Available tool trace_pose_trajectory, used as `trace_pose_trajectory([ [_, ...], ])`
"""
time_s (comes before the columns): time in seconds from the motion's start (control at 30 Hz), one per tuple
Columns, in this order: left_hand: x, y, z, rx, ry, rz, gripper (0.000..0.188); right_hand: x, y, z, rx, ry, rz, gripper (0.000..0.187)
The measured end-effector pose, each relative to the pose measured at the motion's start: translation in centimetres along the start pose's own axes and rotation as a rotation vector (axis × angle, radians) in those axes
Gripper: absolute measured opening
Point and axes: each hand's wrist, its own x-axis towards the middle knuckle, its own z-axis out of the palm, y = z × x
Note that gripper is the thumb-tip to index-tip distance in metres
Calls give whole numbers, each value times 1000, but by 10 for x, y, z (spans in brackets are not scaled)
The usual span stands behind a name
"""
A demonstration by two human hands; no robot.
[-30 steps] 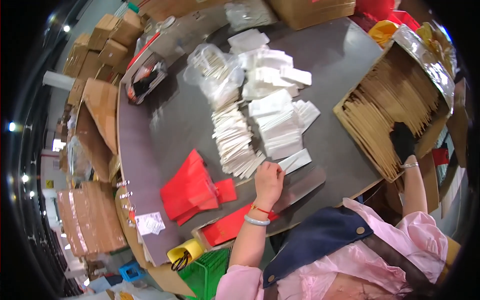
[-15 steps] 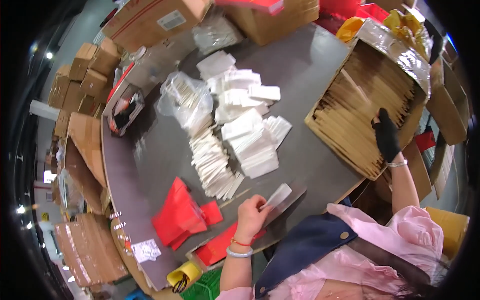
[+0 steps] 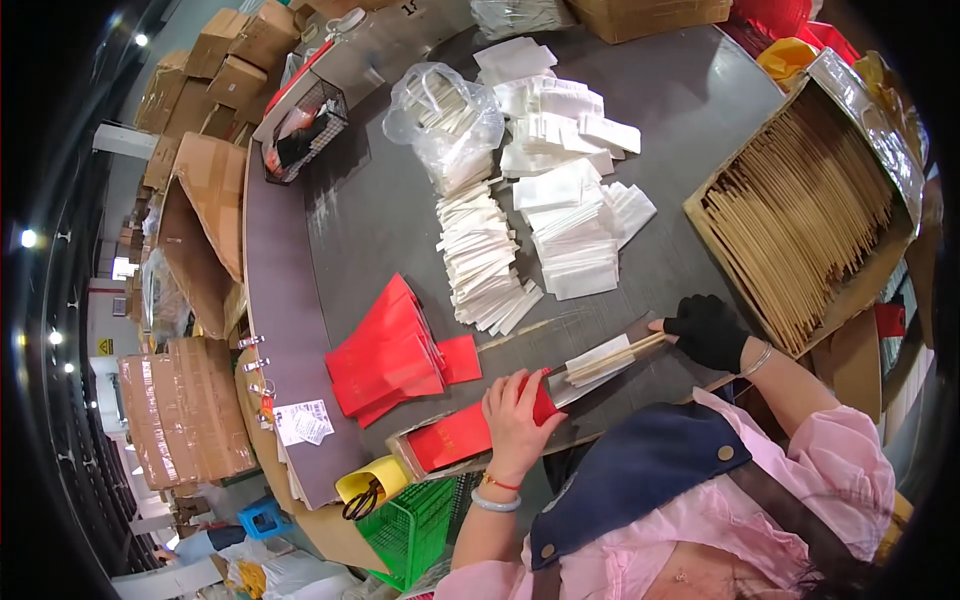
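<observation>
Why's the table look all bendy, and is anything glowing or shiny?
Head view: the fisheye lens likely makes the table edge bow; head view: ceiling lamps glow white; head view: light glints off the plastic bag; head view: the right hand looks fairly sharp.

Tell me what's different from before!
The gloved right hand moved left from the stick box and now holds thin sticks. The left hand let go of a white slip and rests on a red packet. The red pile and white stacks stayed put.

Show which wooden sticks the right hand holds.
The few held sticks extending from the right hand over the white paper strip; the other sticks lie packed in the cardboard box.
</observation>
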Motion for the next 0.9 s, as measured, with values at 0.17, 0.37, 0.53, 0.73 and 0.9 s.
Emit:
trace_pose_trajectory([
  [0.17,4,-2,13,-47,-16,47,67,11,5,25,25,-1,-101,19],
  [0.37,19,20,23,11,-31,38,72,30,-5,43,218,181,-242,9],
  [0.53,25,26,42,1,-6,57,68,37,-69,76,718,49,56,27],
  [0.73,43,26,21,86,-253,199,39,46,-64,20,71,114,-175,60],
  [0.9,57,-22,-49,-31,-286,234,27,38,-49,-16,113,98,-16,64],
])
